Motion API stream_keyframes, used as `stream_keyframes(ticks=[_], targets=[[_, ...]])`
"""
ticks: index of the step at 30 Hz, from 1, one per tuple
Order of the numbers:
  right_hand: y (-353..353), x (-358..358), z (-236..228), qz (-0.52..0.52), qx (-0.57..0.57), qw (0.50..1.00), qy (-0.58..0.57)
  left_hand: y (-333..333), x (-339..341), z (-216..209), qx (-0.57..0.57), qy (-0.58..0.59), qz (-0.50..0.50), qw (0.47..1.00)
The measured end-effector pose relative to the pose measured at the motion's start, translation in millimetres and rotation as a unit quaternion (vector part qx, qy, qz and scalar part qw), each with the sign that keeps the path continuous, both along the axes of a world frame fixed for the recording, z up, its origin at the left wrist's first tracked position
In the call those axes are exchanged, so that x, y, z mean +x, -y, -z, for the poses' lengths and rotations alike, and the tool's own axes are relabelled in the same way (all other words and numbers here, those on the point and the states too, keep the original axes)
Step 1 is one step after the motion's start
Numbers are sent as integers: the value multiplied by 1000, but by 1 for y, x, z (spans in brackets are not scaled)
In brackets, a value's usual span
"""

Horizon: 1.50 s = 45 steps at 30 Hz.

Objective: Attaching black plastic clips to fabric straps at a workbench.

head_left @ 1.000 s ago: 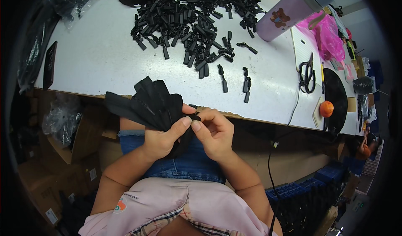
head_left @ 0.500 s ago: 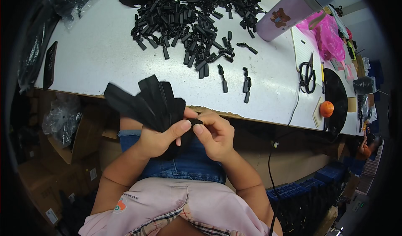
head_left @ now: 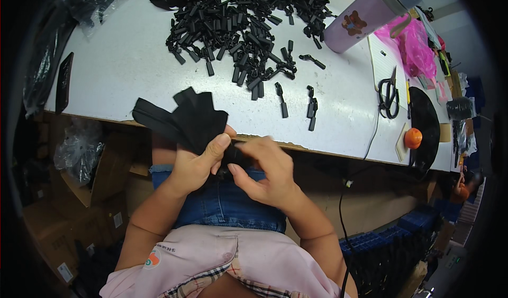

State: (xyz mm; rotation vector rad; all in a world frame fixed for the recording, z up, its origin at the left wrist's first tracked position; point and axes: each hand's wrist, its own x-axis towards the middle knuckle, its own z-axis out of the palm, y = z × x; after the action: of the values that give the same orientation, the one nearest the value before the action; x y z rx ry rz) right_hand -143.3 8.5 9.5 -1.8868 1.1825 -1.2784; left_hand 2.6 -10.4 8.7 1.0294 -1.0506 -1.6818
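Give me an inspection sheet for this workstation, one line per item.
Surface: white table, worn front edge.
Job's things: fan of black strips in the left hand; small black piece, blurred, at the right hand; pile of black clips on the table.
Clutter: lilac bottle, scissors, pink bag, orange ball.
Grippers: both hands below the table edge, closed on the work.
Cables: black cord hanging over the edge.
Surroundings: cardboard boxes, blue bins.
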Motion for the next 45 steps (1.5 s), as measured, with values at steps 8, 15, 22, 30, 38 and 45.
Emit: stream_keyframes(ticks=[8,15,22,30,38,45], targets=[[8,0,-2,30,-131,987,-84,-4,2,0,37,-41,104,993],[-1,-4,2,-42,164,965,201,-8,-5,-2,-11,-96,7,995],[-2,-3,3,-76,259,900,342,-15,-11,4,-232,61,2,971],[54,-45,-12,281,-128,892,-331,-8,-12,-2,67,-162,16,984],[72,-69,-8,224,-77,913,-331,-6,-10,4,92,-81,38,992],[36,-31,-18,-50,21,997,56,-6,-15,3,42,-88,-10,995]])
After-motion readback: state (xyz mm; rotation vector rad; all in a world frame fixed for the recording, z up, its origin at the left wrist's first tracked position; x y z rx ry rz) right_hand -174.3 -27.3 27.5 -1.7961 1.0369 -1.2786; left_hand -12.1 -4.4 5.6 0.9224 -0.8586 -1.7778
